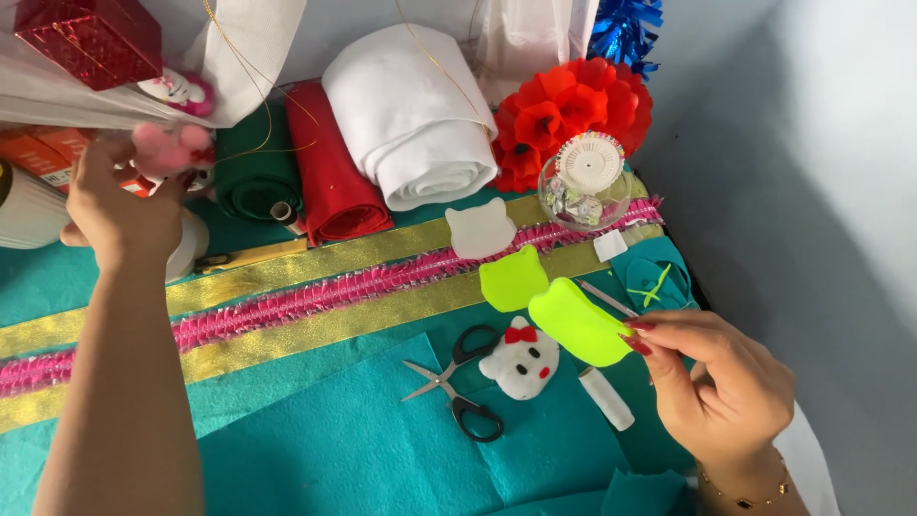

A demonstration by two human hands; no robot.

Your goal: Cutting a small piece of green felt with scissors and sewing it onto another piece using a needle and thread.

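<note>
Pinching a neon-yellow felt cat-head cutout (576, 323) between thumb and fingertips, my right hand (718, 382) holds it just above the teal felt on the counter (334, 440). A matching cutout (513, 278) lies beside it, with a white plush cat head (522, 363) and scissors (458, 382) just below. My left hand (115, 205) is closed around a small pink plush toy (170, 148) by the felt rolls.

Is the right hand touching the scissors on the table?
Apart. The head view shows the right hand pinching a neon yellow felt piece, while the scissors lie to its left with teal felt plainly visible between them.
</note>
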